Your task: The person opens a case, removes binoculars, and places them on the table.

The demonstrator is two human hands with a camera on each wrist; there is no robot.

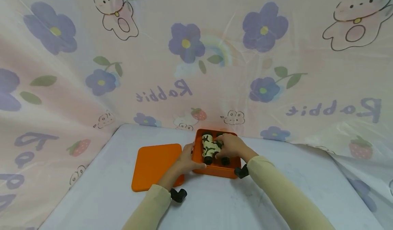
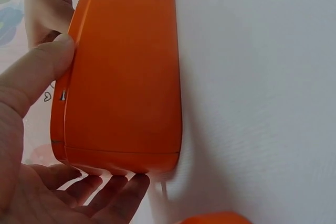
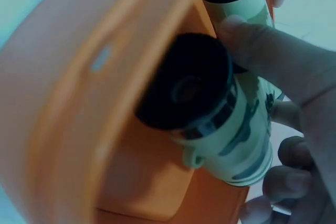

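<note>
Cream sleeves (image 1: 149,206) lie nearest; left hand (image 1: 186,160) grips the orange box (image 1: 216,171), right hand (image 1: 232,146) the camouflage binoculars (image 1: 207,147): steady bracing should prevent tipping.

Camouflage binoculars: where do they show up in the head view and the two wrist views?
Head: the binoculars are right of centre, below mid-height, held by the right hand.
Left wrist: not visible.
Right wrist: from the centre to the upper right, a dark barrel end near the middle.
Shared landmark: the orange box, seen in all three.
</note>
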